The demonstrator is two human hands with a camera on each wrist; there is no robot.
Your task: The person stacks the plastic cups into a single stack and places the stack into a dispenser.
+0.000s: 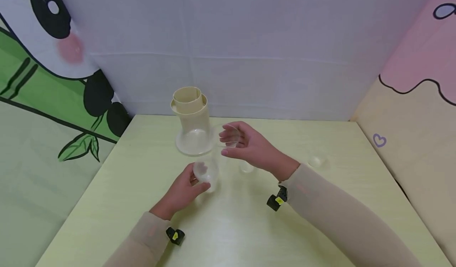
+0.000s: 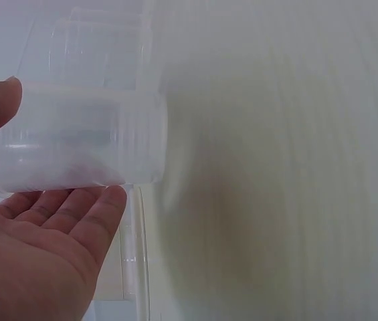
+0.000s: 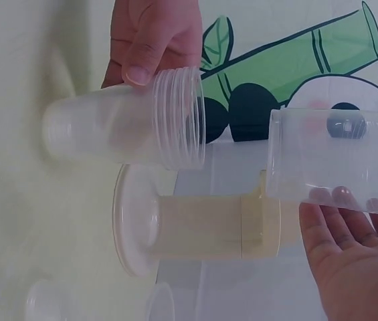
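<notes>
My left hand (image 1: 182,190) holds a nested stack of clear plastic cups (image 3: 128,124) low over the table, rims upward, with the thumb on one side and fingers on the other. Several rims show stacked close together in the right wrist view. Higher and to the right, my right hand (image 1: 251,144) grips a single clear plastic cup (image 3: 339,157) between thumb and fingers, raised above the level of the stack. Behind both hands stands a cream-coloured tube (image 1: 196,118) with a narrower tube in its top, on a round clear base (image 1: 183,144).
Another clear cup (image 1: 246,167) stands on the table just below the right hand. Farther right, a further clear cup (image 1: 316,161) shows faintly. A pale cloth wall (image 1: 267,77) rises behind the table (image 1: 242,227), with printed panels at both sides.
</notes>
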